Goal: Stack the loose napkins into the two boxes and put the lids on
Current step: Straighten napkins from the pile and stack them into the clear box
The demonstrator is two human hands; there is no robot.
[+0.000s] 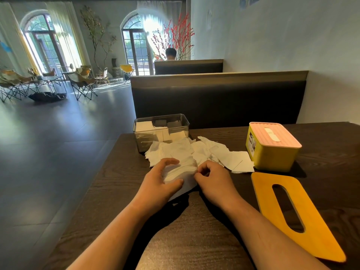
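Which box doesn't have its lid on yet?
The clear box on the left: its top is open, with napkins inside. The yellow box already has a pink lid on.

Loose white napkins (194, 154) heaped mid-table; clear box (142, 141) part-filled, open-topped; yellow box (272, 158) lidded, orange lid (319, 227) flat

A: What stands past the table (194, 240)?
B: A dark bench (218, 98), then a person (171, 53) seated by red branches (175, 36).
A: And left?
B: Folding chairs (82, 80) near arched doors (46, 45), a black heap (47, 96) on the floor.
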